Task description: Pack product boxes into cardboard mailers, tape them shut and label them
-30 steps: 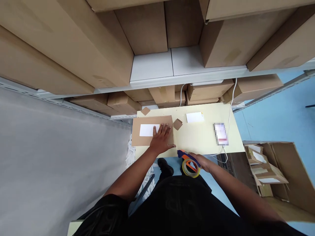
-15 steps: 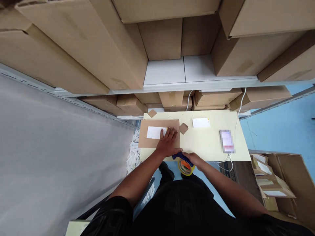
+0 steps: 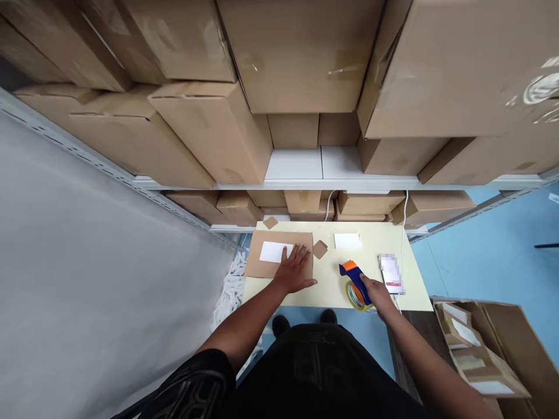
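Note:
A flat brown cardboard box (image 3: pixel 257 266) lies at the left end of the pale table, with a white label (image 3: pixel 271 251) on its top. Spread flat over the box's right part is my left hand (image 3: pixel 293 272), fingers open and partly covering the label. My right hand (image 3: pixel 376 293) grips the handle of a blue and orange tape dispenser (image 3: pixel 358 282), which carries a roll of yellowish tape. The dispenser is held over the table's front edge, right of the box and apart from it.
On the pale table (image 3: pixel 327 294) lie a small cardboard piece (image 3: pixel 320 249), a white card stack (image 3: pixel 348 241) and a phone (image 3: pixel 392 273) with a cable. Shelves of cardboard boxes (image 3: pixel 305 58) rise behind. An open carton (image 3: pixel 509 331) holding parcels stands at right; shredded paper (image 3: pixel 229 288) lies at left.
My right hand has carried the tape dispenser from the box's near right corner rightward and away from the box. My left hand stays flat on the box. The head view has tilted up.

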### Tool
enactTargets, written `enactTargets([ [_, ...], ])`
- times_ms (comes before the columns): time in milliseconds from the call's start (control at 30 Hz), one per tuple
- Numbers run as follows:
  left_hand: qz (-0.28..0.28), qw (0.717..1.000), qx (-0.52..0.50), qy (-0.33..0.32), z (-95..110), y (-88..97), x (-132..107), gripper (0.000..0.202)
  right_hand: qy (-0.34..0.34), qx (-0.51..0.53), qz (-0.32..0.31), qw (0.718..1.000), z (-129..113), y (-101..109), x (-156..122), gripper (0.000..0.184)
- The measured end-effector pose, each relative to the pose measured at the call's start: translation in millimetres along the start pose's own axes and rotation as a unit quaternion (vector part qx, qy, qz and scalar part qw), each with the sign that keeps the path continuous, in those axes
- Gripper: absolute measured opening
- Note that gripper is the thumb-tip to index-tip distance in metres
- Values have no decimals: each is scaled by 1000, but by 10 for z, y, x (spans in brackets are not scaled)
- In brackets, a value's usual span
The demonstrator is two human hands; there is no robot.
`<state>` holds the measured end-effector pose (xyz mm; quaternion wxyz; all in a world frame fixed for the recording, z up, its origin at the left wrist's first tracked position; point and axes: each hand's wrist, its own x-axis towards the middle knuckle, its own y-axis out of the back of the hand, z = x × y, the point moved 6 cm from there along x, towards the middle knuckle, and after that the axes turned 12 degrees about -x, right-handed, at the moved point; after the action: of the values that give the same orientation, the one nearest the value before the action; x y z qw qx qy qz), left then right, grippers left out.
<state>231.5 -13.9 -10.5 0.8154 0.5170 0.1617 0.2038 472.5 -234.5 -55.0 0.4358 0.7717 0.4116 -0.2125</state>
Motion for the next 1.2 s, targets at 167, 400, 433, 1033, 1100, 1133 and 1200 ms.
enactTargets([
  [167,-14,1000,-15,18,23,-51,-5,112,16,28,-22,999,-106,75,121,59],
  [400,-19,993,-95,72,190,91,15,97,79,62,-15,995,-719,366,-1,47],
  [433,-4,990,-113,81,169,172,-13,87,104,67,1,992,-946,461,-49,45],
  [1033,158,780,-507,331,-1345,167,-1612,67,420,-421,381,708,-4584,414,-303,53],
  [1100,145,776,-541,291,-1346,168,-1604,63,434,-408,398,698,-4573,400,-385,61],
  [1133,140,776,-550,276,-1358,177,-1600,62,446,-394,413,689,-4526,402,-463,63],
  [1200,126,775,-563,259,-1399,187,-1592,61,463,-350,451,678,-4297,402,-648,64],
])
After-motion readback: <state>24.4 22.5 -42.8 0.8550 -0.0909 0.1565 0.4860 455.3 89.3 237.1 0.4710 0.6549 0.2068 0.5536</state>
